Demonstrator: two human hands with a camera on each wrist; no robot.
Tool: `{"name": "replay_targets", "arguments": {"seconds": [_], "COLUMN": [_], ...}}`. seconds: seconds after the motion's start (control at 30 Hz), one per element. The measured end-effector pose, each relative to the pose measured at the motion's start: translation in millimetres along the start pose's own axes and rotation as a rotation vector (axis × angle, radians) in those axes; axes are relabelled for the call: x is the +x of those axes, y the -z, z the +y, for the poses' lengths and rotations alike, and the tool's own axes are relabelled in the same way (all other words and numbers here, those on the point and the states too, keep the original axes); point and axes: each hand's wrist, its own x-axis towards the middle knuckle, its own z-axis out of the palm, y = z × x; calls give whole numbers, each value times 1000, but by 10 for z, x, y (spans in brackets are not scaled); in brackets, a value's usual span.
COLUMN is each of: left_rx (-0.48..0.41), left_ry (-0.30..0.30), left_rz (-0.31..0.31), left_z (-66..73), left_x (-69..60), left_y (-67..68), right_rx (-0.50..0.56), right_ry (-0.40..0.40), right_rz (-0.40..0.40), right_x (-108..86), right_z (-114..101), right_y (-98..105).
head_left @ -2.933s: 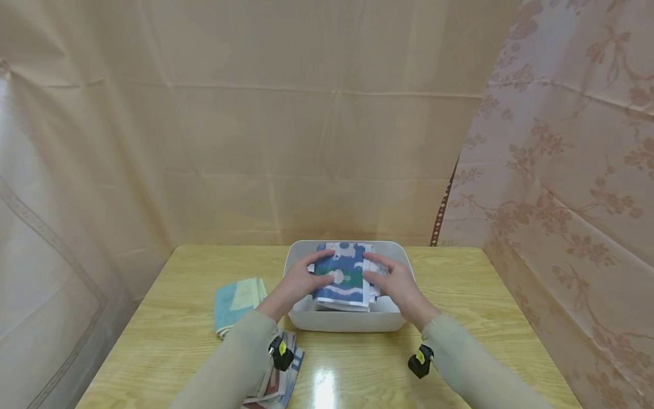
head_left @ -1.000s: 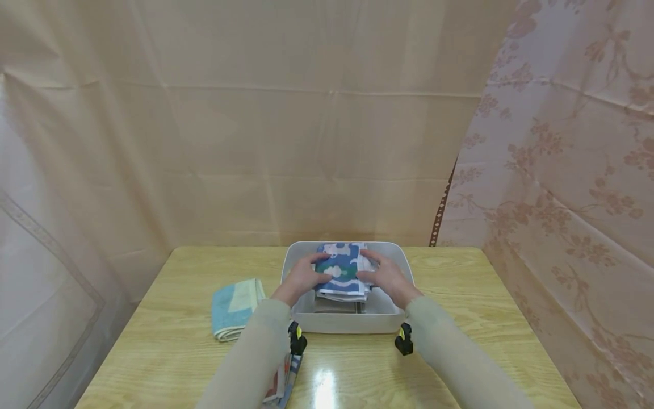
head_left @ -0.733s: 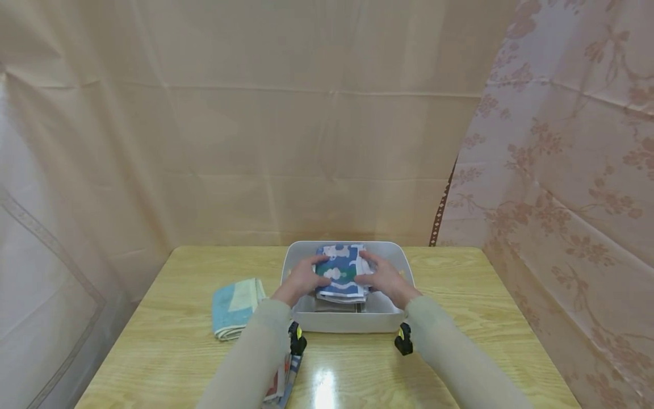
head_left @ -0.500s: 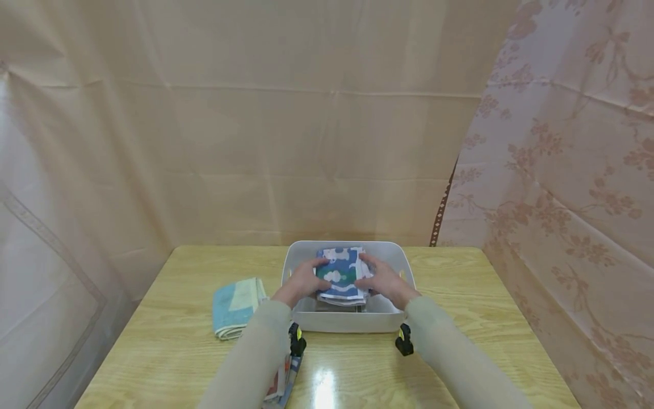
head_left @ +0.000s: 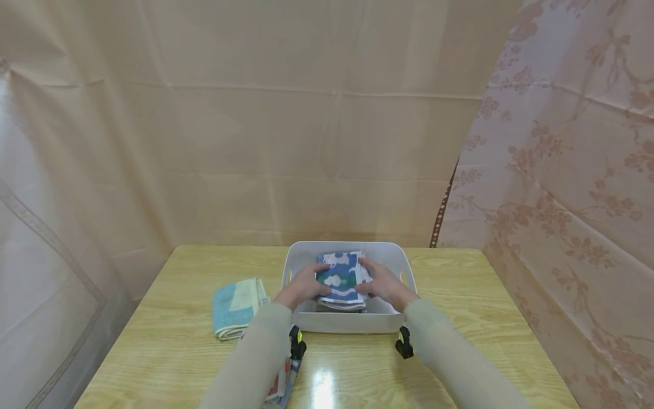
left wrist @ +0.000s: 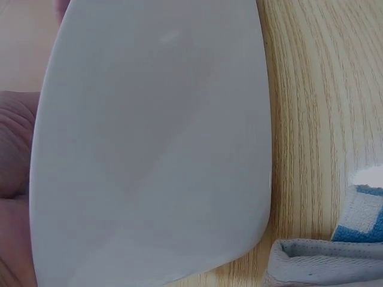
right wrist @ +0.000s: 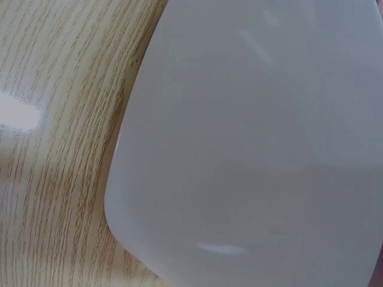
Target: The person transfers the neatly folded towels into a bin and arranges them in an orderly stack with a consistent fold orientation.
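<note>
A folded blue, green and white patterned towel [head_left: 339, 278] lies low inside the white plastic bin [head_left: 347, 325], on top of other folded cloth whose edges show below it. My left hand [head_left: 305, 285] holds the towel's left edge, thumb nearer me and fingers farther back. On the opposite edge my right hand [head_left: 384, 282] grips it in the same way. In the left wrist view the bin's outer wall [left wrist: 155, 143] hides most of that hand. The right wrist view is mostly filled by the bin wall [right wrist: 245, 149], with the hand nearly out of sight.
A folded blue and pale yellow towel [head_left: 237, 307] lies on the wooden table [head_left: 460, 341] left of the bin. Nearer me, several folded cloths [head_left: 282, 386] are partly covered by the left sleeve. Curtains [head_left: 306, 142] hang behind the table and at both sides.
The patterned towel has sunk lower and slightly toward me in the bin, with both hands still on its sides. Both wrists have come closer together since the earliest frame.
</note>
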Motion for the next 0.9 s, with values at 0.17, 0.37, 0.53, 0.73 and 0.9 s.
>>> {"name": "replay_targets", "arguments": {"seconds": [0.17, 0.37, 0.53, 0.73, 0.9], "left_rx": [29, 31, 37, 36, 61], "left_ry": [-14, -14, -4, 13, 22], "left_rz": [-3, -23, -45, -65, -75], "left_z": [-2, -24, -33, -51, -69], "left_x": [-10, -11, -13, -18, -5], "left_y": [-10, -18, -19, -32, -41], "right_rx": [-12, 0, -19, -45, -69], "right_ry": [-2, -14, -24, -47, -58], "right_rz": [1, -16, -22, -32, -44], "right_x": [-13, -12, -22, -40, -37], "right_z": [8, 28, 19, 2, 18], "right_y": [-12, -21, -27, -33, -40]}}
